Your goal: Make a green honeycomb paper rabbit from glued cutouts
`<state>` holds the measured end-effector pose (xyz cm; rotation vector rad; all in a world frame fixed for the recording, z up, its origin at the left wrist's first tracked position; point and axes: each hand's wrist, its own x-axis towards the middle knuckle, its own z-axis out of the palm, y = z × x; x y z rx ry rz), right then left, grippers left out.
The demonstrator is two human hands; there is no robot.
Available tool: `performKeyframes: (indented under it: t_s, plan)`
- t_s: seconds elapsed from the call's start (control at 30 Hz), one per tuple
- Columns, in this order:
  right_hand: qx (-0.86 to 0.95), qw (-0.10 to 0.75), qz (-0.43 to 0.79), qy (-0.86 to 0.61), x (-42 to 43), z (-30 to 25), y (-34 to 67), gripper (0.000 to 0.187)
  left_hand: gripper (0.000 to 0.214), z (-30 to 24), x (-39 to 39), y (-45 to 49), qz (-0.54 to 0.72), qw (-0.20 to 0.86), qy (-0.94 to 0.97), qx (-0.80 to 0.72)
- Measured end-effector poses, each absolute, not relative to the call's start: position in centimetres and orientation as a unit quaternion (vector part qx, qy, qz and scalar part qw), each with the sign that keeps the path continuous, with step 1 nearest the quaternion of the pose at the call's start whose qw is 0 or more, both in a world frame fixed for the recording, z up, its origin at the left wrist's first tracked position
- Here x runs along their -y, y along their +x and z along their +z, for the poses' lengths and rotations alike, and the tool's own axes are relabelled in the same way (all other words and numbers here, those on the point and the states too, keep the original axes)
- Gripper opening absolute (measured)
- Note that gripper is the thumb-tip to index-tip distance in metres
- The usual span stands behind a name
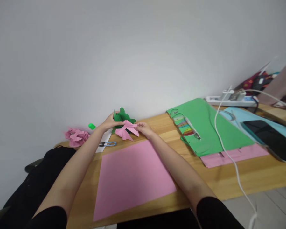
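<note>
Near the wall, my left hand (110, 122) is closed around dark green paper leaves (123, 116), its thumb reaching to a pink paper flower (126, 129) in front of them. My right hand (144, 129) pinches the right edge of this flower between thumb and fingers. Several cut pink petals spread out and point downward. A square sheet of pink paper (133, 176) lies flat on the table, below my hands and between my forearms. Left of my hands, small blue-handled thread snips (108, 144) rest partly on a white paper (105, 137).
Crumpled pink paper pieces (77, 136) and a bright green item (91, 126) are at left. Green paper (212, 127) with strips and a pen-like tool lies right, over pink paper. Beyond are a phone (271, 140), a power strip (233, 101) and a white cable (231, 157).
</note>
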<state>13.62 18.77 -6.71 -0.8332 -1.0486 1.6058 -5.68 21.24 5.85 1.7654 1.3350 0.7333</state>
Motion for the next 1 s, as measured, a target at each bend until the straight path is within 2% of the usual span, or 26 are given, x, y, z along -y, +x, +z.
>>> performKeyframes:
  t_s: [0.37,0.53,0.7,0.87,1.0]
  plan:
    - [0.370,0.516,0.703,-0.320,-18.5,-6.2,14.3,0.015,0.058,6.8,-21.6,-5.4,0.293,0.421,0.677,-0.528]
    - [0.311,0.544,0.717,-0.305,-18.4,-5.9,14.7,0.019,0.066,7.1,-21.0,-5.6,0.262,0.451,0.700,-0.488]
    - [0.241,0.566,0.737,-0.282,-18.6,-5.6,15.5,0.017,0.077,7.0,-21.2,-5.5,0.282,0.433,0.710,-0.479]
    - [0.206,0.551,0.759,-0.280,-18.4,-5.4,15.6,0.017,0.070,6.4,-22.0,-5.1,0.305,0.407,0.711,-0.485]
    - [0.207,0.531,0.776,-0.270,-17.6,-4.8,15.4,0.005,0.062,5.9,-22.3,-4.7,0.328,0.393,0.701,-0.497]
